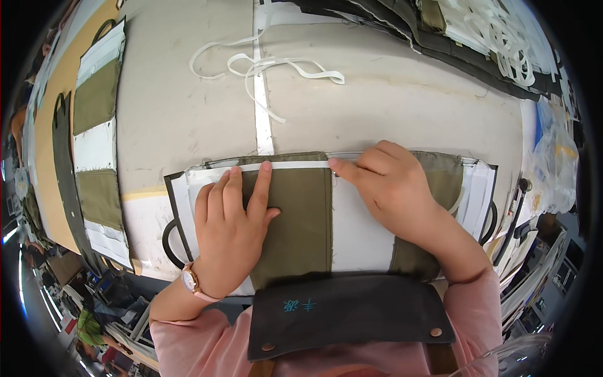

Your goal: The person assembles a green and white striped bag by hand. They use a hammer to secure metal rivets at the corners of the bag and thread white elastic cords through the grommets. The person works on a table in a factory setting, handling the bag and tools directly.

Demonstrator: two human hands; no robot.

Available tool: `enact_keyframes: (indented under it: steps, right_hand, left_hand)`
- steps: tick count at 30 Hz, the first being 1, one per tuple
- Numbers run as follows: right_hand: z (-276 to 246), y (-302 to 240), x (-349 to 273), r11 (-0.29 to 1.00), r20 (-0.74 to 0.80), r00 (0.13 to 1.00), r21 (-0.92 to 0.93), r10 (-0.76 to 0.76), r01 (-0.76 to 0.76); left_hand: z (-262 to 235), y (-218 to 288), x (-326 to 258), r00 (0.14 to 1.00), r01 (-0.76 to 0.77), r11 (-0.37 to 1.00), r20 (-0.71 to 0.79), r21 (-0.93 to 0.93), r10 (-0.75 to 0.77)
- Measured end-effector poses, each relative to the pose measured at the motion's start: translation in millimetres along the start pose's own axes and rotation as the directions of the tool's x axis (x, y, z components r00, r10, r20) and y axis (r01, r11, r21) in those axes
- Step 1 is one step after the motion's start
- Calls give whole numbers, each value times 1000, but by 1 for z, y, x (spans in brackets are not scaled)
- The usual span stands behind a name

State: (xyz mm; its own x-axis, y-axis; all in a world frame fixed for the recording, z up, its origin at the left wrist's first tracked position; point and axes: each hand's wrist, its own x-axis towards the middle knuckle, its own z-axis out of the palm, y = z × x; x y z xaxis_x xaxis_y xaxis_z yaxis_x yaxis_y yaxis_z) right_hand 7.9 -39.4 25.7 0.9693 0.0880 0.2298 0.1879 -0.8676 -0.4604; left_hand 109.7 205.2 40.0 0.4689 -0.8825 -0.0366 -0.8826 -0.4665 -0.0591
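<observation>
A sewn panel of olive-green cloth (295, 220) and white sections (360, 220) lies in front of me, with dark side edges and a black loop handle on either side. A narrow white tape (298, 165) runs along its far edge. My left hand (232, 217) rests flat on the panel's left part, fingers stretched, with fingertips pressing on the tape. My right hand (392, 185) has its fingers curled and pinches the tape near the middle of that edge; what lies under the palm is hidden.
Loose white tape (286, 63) lies looped on the table (188, 125) beyond the panel. A similar olive-and-white panel (97, 100) lies at the left beside a dark strip (65, 163). Dark cloth pieces (433, 47) and coiled tape (502, 44) are heaped far right, near a clear plastic bag (556, 163).
</observation>
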Motion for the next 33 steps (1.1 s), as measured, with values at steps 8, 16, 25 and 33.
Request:
enact_keyframes:
  steps: [8, 16, 25, 33]
  right_hand:
    - [-6, 4, -13, 996, -67, 997, 84, 41, -36]
    - [-4, 5, -11, 992, -44, 996, 105, 79, -74]
    - [-7, 3, -7, 999, -9, 1000, -30, 14, -14]
    - [-63, 8, -33, 714, 234, 748, 222, 621, -664]
  left_hand:
    - [-1, 2, 2, 1000, -3, 1000, 9, 24, 3]
    - [-3, 4, 3, 1000, 7, 1000, 13, 23, -8]
    - [-14, 14, 32, 958, -258, 916, 37, -306, 283]
    - [9, 8, 41, 918, -300, 855, 117, -422, 380]
